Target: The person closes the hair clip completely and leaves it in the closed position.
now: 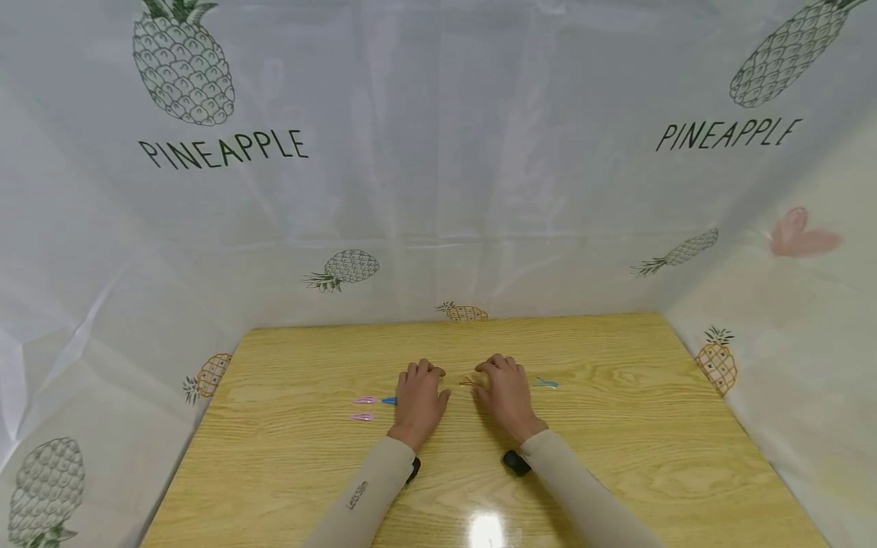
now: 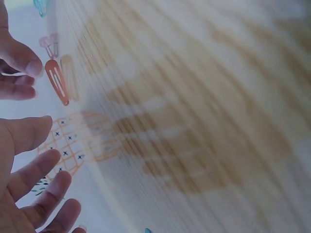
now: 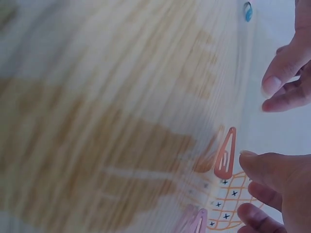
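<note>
An orange snap hair clip (image 1: 468, 382) lies on the wooden table between the two hands, close to the right one. My right hand (image 1: 505, 392) is beside it; in the right wrist view the thumb of the right hand (image 3: 279, 182) stops just short of the clip (image 3: 225, 155). Nothing is between its fingers. My left hand (image 1: 419, 396) hovers over the table, fingers spread and relaxed in the left wrist view, holding nothing. A blue clip (image 1: 389, 400) sits at its outer side, partly covered. Near the right hand lies a pink clip (image 3: 199, 221), hidden in the head view.
Two pink clips (image 1: 363, 399) lie left of the left hand, one nearer the body. Light blue clips (image 1: 546, 383) lie right of the right hand. The wooden table (image 1: 617, 441) meets a white pineapple-print sheet (image 1: 438, 190) at its back and sides.
</note>
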### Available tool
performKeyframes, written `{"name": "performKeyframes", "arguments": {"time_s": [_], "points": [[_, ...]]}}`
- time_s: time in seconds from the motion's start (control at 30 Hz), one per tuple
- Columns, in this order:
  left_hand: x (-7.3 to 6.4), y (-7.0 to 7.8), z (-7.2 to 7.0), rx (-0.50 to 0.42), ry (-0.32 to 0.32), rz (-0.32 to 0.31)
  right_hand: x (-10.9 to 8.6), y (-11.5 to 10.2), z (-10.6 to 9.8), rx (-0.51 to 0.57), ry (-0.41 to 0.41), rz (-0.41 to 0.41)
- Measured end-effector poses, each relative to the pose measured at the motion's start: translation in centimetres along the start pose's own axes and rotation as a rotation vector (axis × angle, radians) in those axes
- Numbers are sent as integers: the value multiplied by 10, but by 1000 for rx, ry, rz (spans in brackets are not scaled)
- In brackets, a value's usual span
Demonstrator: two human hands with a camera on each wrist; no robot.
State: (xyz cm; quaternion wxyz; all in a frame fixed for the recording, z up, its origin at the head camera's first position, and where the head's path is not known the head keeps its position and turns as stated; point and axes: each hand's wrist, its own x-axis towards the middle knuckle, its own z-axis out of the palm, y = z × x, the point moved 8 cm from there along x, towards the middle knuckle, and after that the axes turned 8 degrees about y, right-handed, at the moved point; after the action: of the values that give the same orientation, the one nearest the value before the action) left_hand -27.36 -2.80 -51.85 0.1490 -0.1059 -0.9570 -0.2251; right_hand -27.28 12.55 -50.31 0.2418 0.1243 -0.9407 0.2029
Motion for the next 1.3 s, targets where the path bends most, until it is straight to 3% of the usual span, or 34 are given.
{"name": "performKeyframes", "arguments": {"time_s": [0.2,0.43,0.83,1.07,1.3], "points": [[2,4,2,2,5,5,-2,8,1,-23,-10,10],[5,8,10,16,-39,14,-3,11,1,-31,-23,17],[9,17,22,79,-52,41,-2,9,7,-63,-97,27],[11,24,19,135,-67,58,1,6,11,-74,-127,39],[11,29,19,155,-35,86,3,4,16,-84,-118,30]]}}
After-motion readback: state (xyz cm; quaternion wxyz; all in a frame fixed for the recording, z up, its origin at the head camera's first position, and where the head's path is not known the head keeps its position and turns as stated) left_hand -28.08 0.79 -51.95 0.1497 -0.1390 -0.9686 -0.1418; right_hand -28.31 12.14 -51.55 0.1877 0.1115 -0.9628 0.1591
